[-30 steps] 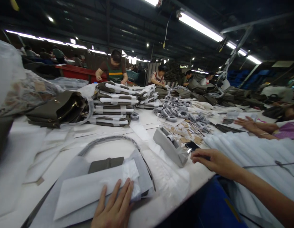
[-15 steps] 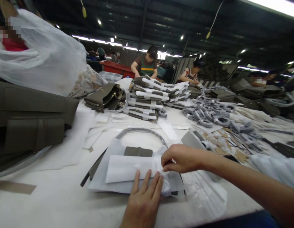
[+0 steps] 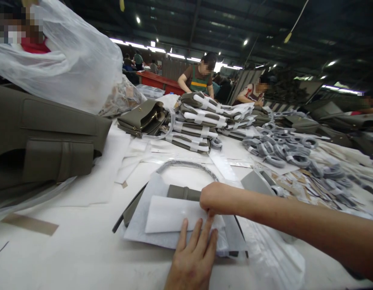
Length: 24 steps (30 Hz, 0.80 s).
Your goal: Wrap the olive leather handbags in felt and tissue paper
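Observation:
A dark olive handbag (image 3: pixel 178 191) lies flat before me, partly covered by thin white wrapping paper (image 3: pixel 138 221). Its handle (image 3: pixel 186 162), sleeved in clear plastic, arches away from me. Across the bag rests a folded white foam sheet (image 3: pixel 163 215). My left hand (image 3: pixel 192 253) presses on the foam's near edge and the wrapping, fingers spread. Over the right end of the foam, my right hand (image 3: pixel 213 198) is closed, knuckles up, close to the left fingertips. Whatever its fingers pinch is hidden beneath the hand.
At left stands a large olive bag (image 3: pixel 58 137). Behind are stacked wrapped bags (image 3: pixel 201 121) and an open bag (image 3: pixel 142 117). Grey plastic-wrapped coils (image 3: pixel 273 149) and scraps lie at right, clear plastic (image 3: pixel 270 249) nearer. A person (image 3: pixel 198 78) works across the table.
My right hand has moved slightly left and turned knuckles up, down toward my left fingertips. The left hand stays flat on the bag. The whole view has shifted a little.

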Available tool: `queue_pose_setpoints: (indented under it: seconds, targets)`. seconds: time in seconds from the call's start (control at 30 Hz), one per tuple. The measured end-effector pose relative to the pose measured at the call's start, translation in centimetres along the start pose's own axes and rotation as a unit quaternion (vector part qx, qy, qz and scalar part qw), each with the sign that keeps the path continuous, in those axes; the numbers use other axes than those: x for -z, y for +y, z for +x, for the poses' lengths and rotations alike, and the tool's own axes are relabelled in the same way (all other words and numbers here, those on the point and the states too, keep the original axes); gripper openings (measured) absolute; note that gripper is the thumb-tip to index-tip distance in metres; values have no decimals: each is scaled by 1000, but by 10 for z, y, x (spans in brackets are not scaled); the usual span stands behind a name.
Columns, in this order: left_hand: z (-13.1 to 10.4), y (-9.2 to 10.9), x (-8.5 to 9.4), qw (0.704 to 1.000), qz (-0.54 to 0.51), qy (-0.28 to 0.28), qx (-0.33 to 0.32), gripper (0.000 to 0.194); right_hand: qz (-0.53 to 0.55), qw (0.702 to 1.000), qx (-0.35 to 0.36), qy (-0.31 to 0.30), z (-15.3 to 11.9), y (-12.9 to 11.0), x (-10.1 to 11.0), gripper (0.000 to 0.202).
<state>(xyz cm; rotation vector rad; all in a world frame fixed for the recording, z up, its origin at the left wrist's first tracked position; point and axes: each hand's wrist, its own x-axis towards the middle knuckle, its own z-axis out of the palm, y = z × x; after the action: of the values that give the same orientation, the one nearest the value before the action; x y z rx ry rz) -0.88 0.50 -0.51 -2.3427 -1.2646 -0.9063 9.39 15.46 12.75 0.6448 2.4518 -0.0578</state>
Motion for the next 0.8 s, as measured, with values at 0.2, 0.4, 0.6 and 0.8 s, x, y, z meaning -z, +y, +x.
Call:
queue_pose_setpoints:
  seconds: [0.2, 0.4, 0.6, 0.8]
  targets:
    - [-1, 2, 0, 1000, -2, -11, -6, 36, -9, 1000, 16, -3, 1, 1, 2, 8]
    - [2, 4, 0, 1000, -11, 19, 7, 35, 9, 999, 33, 12, 0, 9, 1, 16]
    - [3, 4, 0, 999, -15, 38, 9, 35, 66, 997, 32, 36, 13, 42, -15, 34]
    - [4, 5, -1, 999, 5, 35, -1, 36, 181, 981, -7, 77, 18, 77, -42, 33]
